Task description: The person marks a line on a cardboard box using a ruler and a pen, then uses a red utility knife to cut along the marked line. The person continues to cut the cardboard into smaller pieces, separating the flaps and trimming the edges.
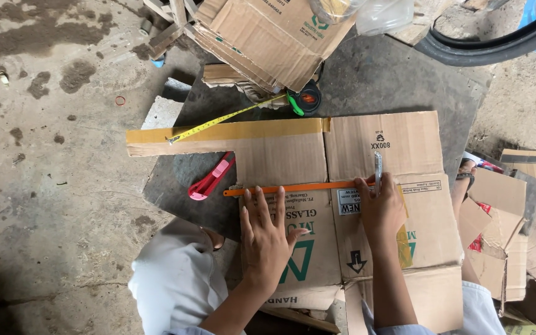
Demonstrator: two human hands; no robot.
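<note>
Head view: an orange straightedge (293,187) is pressed flat on the cardboard sheet (379,146) by the open left hand (267,239). A silver utility knife (378,169) is gripped by the right hand (381,211) against that straightedge.

The black tyre (497,43) and stacked cardboard (268,31) run off the top edge.

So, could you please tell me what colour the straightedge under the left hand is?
Orange: the straightedge lies across the cardboard, clearest in the head view.
</note>
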